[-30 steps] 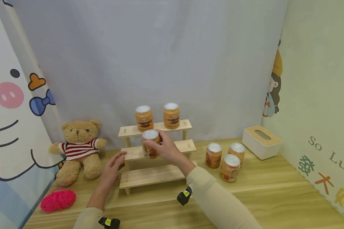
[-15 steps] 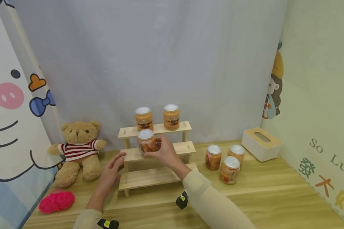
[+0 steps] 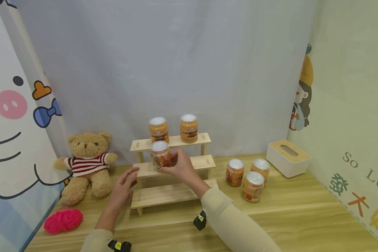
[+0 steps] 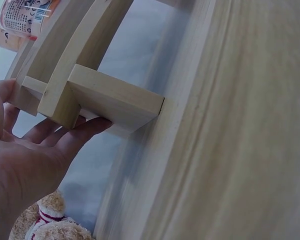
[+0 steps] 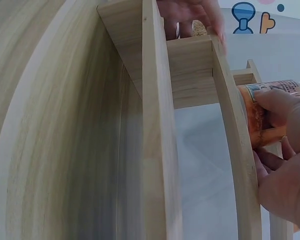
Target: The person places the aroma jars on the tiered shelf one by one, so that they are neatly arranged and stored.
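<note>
My right hand (image 3: 182,168) holds an orange jar (image 3: 160,155) with a silvery lid, thumb in front and fingers around its right side. The jar is upright at the left part of the middle step of a three-step wooden stand (image 3: 173,192). In the right wrist view, the base of the jar (image 5: 262,115) is at the step's board; the exact contact is partly hidden. My left hand (image 3: 123,187) touches the stand's left end, its fingers extended along the side panel in the left wrist view. Two similar jars (image 3: 189,129) stand on the top step.
Three more jars (image 3: 234,173) stand grouped on the wooden table (image 3: 286,217), right of the stand. Behind them is a white tissue box (image 3: 286,161) with a wooden lid. A teddy bear (image 3: 87,164) and pink yarn (image 3: 63,220) are on the left. A grey curtain (image 3: 239,77) hangs behind.
My right hand has moved the jar slightly left along the middle step and turned it a little. The left hand has stayed at the stand's left end.
</note>
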{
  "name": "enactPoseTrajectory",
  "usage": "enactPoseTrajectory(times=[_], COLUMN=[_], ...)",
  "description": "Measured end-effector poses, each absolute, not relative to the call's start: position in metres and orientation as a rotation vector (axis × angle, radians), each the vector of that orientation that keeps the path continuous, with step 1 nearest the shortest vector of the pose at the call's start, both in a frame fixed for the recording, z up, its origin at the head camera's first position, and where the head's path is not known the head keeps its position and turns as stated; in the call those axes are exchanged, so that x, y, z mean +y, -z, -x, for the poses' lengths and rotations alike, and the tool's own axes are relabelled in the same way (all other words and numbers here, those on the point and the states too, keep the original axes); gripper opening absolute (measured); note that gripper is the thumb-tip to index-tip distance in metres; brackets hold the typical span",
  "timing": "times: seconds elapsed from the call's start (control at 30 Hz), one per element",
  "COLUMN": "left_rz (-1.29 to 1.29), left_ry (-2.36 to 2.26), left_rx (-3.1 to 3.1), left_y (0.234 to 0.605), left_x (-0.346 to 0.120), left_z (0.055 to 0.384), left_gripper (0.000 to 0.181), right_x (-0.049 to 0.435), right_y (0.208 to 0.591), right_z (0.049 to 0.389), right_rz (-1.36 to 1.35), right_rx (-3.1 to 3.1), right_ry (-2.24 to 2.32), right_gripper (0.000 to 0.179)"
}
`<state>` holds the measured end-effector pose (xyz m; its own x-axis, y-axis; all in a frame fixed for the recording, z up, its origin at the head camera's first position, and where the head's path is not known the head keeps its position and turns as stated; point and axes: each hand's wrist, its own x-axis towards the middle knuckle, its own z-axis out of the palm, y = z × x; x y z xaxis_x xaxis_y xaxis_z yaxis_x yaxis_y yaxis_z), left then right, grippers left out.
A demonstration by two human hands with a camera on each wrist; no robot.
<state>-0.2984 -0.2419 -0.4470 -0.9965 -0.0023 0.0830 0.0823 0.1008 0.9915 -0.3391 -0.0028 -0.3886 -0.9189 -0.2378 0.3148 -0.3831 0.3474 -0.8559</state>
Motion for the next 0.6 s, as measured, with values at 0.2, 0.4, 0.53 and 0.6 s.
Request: enactPoseTrajectory(times=[0.2, 0.4, 0.53, 0.6], left_rz=[0.097, 0.103, 0.099, 0.101], left_ry=[2.064, 2.080, 2.079, 2.075], left_rx=[-2.287, -2.276, -2.275, -2.281], left_y=[0.447, 0.448, 0.447, 0.447], left_x=[-0.244, -0.244, -0.243, -0.242], left_z=[0.298, 0.297, 0.297, 0.297], left_gripper=[0.058, 0.058, 0.058, 0.058], right_x=[-0.007, -0.019, -0.023, -0.023], right_y=[0.390, 0.390, 0.389, 0.388], right_z=[0.338, 0.335, 0.332, 0.331], right_rz=[-0.568, -0.486, -0.454, -0.453], right_rx=[-2.444, -2.455, -2.452, -2.453], right_ry=[-1.638, -1.551, -1.531, -1.532], right_gripper=[0.049, 0.056, 0.067, 0.071])
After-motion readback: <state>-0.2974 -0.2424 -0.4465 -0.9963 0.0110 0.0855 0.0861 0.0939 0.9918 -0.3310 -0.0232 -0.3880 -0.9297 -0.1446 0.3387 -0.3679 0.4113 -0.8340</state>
